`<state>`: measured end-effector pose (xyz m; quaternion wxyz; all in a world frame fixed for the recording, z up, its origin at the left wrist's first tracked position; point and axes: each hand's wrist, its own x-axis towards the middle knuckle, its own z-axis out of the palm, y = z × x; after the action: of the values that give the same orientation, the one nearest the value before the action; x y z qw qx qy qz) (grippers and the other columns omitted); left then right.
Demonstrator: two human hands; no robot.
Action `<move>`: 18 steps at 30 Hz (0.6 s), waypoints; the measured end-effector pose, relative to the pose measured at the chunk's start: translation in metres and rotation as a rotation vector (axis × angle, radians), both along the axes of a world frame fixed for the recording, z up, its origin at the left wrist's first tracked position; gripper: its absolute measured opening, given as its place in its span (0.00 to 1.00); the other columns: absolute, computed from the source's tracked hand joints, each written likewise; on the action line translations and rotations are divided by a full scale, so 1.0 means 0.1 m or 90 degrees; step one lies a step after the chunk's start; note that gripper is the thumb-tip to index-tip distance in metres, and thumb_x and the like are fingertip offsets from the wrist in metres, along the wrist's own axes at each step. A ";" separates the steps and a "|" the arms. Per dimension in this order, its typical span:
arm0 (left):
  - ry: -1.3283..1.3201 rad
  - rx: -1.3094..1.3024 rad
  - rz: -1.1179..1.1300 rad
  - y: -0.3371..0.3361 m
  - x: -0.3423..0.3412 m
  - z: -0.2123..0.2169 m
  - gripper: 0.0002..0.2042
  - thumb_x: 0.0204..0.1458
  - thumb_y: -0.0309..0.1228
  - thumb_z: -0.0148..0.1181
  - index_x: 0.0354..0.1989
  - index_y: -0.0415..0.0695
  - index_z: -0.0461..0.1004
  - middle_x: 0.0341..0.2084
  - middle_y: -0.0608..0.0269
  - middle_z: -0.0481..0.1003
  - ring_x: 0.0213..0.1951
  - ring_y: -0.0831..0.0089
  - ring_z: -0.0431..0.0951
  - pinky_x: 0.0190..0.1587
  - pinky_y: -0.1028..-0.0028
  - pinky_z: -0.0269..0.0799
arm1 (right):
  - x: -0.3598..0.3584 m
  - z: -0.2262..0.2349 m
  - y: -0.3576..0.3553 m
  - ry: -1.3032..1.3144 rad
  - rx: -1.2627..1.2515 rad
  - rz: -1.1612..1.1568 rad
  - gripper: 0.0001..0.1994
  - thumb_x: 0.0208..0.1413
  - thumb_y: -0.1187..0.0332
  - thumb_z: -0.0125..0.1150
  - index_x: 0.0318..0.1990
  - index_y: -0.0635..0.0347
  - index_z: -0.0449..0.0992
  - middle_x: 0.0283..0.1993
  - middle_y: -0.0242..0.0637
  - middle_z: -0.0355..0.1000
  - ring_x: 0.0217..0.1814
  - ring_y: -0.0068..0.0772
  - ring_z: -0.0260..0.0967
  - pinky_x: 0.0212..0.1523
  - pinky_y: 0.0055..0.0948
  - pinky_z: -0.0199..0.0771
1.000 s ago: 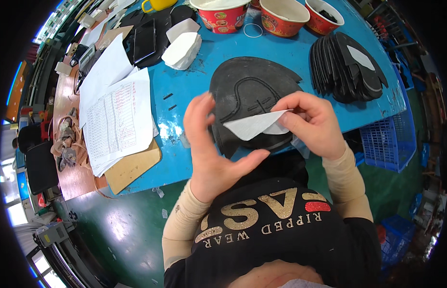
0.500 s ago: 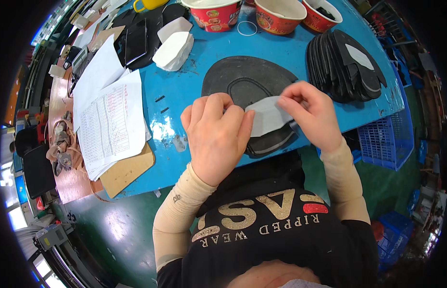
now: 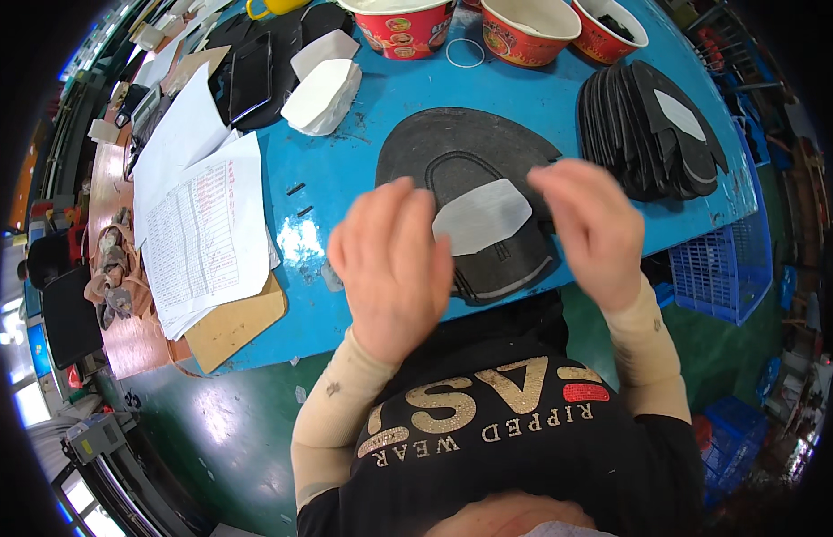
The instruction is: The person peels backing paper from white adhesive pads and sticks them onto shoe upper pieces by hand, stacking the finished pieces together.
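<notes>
A black flat piece (image 3: 474, 134) with a raised oval outline, rounded at the far end, lies on the blue table in front of me. On its near half rests a whitish oblong patch (image 3: 484, 217), lying flat. My left hand (image 3: 389, 264) is at the patch's left end, its slightly blurred fingers spread and holding nothing. To the right, my right hand (image 3: 597, 228) hovers by the black piece's right edge; it is blurred, with fingers and thumb apart and nothing in them. Neither hand appears to grip the patch.
At the right stands a stack of similar black pieces (image 3: 627, 134), a white patch (image 3: 680, 115) on top. Red paper bowls (image 3: 528, 34) line the far side. A stack of white patches (image 3: 320, 97), a dark phone (image 3: 252, 79) and printed sheets (image 3: 206, 228) lie leftward. A blue crate (image 3: 721, 273) is below right.
Both hands have let go of the white patch and drawn apart from it, the left hand leftward. The patch now lies flat on the black piece.
</notes>
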<state>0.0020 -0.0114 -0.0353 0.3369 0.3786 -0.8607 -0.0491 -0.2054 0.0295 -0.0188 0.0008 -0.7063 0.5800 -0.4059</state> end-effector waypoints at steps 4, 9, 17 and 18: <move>-0.211 0.067 -0.173 0.08 -0.02 0.06 0.38 0.45 0.50 0.58 0.61 0.36 0.58 0.61 0.52 0.59 0.64 0.56 0.57 0.63 0.57 0.48 | 0.08 -0.13 0.17 0.223 0.075 0.053 0.19 0.42 0.74 0.55 0.46 0.53 0.76 0.50 0.31 0.72 0.23 0.28 0.71 0.24 0.22 0.73; -0.280 0.087 -0.161 0.09 0.04 -0.05 0.47 0.44 0.66 0.47 0.63 0.35 0.54 0.64 0.49 0.54 0.66 0.55 0.52 0.65 0.56 0.44 | -0.10 -0.17 0.21 0.274 0.142 0.005 0.21 0.43 0.74 0.54 0.48 0.51 0.75 0.53 0.30 0.71 0.23 0.27 0.71 0.25 0.22 0.73; -0.298 0.054 -0.206 0.09 0.12 -0.03 0.39 0.44 0.65 0.48 0.62 0.55 0.62 0.64 0.42 0.51 0.65 0.45 0.51 0.63 0.51 0.48 | -0.06 -0.17 0.35 0.250 0.131 0.007 0.19 0.45 0.74 0.52 0.48 0.50 0.76 0.51 0.30 0.72 0.26 0.28 0.74 0.26 0.24 0.73; -0.295 0.061 -0.204 0.09 0.12 -0.04 0.39 0.44 0.65 0.48 0.62 0.54 0.61 0.64 0.42 0.51 0.65 0.46 0.51 0.63 0.51 0.47 | -0.13 -0.17 0.28 0.243 0.086 -0.020 0.19 0.45 0.74 0.53 0.47 0.51 0.75 0.50 0.29 0.73 0.27 0.30 0.75 0.26 0.24 0.74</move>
<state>0.0144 -0.0029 -0.0391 0.1009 0.2544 -0.9603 -0.0545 -0.2183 0.0578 -0.0360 -0.0686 -0.7595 0.6066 -0.2249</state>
